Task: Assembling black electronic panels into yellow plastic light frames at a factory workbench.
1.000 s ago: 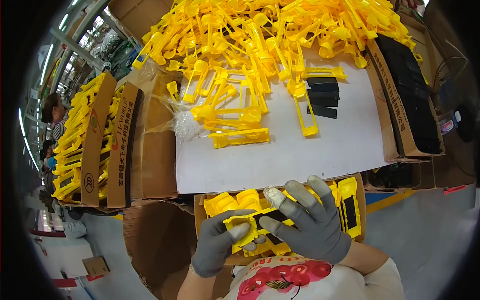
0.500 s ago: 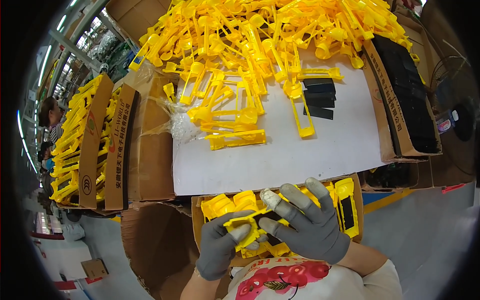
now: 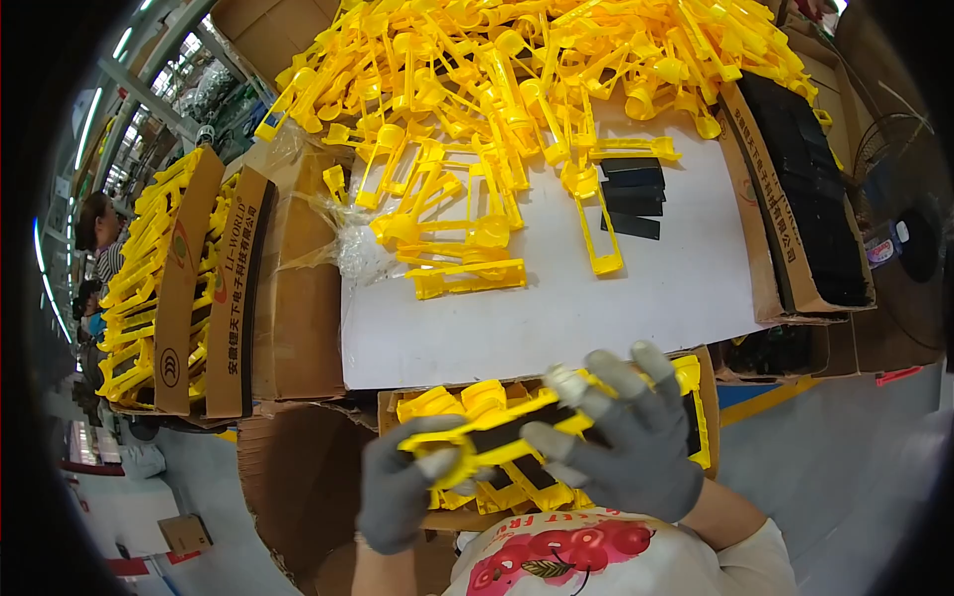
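A yellow plastic frame (image 3: 483, 459) with a black strip (image 3: 504, 433) in it is held up, slightly tilted, in front of me. My left hand (image 3: 396, 489), in a grey glove, is closed around its left end, thumb on top. At the other end my gloved right hand (image 3: 636, 447) has thumb and fingertips against the frame's edges, other fingers raised. Under both hands, an open cardboard box (image 3: 708, 392) contains several similar yellow frames (image 3: 484, 393), some with black strips. The right hand hides part of them.
A white tabletop (image 3: 686, 288) lies ahead, with a large heap of yellow frames (image 3: 497, 79) at its far side and several black strips (image 3: 631, 225) beside a single frame. A box of black strips (image 3: 810, 189) stands right; boxes of frames (image 3: 149, 288) stand left.
The held frame has swung to a longer, flatter view, its black strip now showing. My left hand moved left, and my right hand shifted slightly right.
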`<state>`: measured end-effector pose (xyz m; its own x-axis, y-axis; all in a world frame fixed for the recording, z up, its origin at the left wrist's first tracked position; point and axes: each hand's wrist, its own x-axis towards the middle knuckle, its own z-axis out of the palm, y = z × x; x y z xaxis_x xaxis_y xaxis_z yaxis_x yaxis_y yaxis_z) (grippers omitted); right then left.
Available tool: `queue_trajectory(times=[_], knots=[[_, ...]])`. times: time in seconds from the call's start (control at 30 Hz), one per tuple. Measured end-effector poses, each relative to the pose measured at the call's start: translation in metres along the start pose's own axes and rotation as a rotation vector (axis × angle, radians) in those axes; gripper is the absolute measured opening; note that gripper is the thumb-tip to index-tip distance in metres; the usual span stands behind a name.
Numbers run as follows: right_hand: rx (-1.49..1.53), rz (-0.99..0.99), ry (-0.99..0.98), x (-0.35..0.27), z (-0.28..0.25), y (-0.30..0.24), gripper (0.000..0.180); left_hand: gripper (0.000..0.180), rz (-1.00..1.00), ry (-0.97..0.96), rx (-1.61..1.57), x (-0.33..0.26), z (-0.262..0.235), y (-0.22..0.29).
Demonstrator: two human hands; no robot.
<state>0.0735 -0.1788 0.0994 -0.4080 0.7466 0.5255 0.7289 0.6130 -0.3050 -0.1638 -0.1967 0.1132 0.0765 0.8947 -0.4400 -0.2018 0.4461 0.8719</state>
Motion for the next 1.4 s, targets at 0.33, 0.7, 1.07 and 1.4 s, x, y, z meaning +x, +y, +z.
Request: queue_trajectory(times=[0.33,0.7,1.07,1.4], knots=[[0.099,0.227,0.038,-0.013,-0.009,0.035,0.026,0.022,-0.356,-0.174,0.875,0.025,-0.115,0.053],[0.045,0.502,0.140,-0.037,-0.012,0.101,0.031,0.041,0.355,-0.032,1.643,0.067,-0.052,0.042],[-0.113,0.494,-0.001,-0.007,0.044,0.247,0.022,0.021,0.630,0.018,1.389,0.212,-0.077,-0.017],[-0.180,0.549,-0.394,0.060,0.095,0.235,0.032,0.011,0.338,0.054,0.607,0.135,-0.054,0.010]])
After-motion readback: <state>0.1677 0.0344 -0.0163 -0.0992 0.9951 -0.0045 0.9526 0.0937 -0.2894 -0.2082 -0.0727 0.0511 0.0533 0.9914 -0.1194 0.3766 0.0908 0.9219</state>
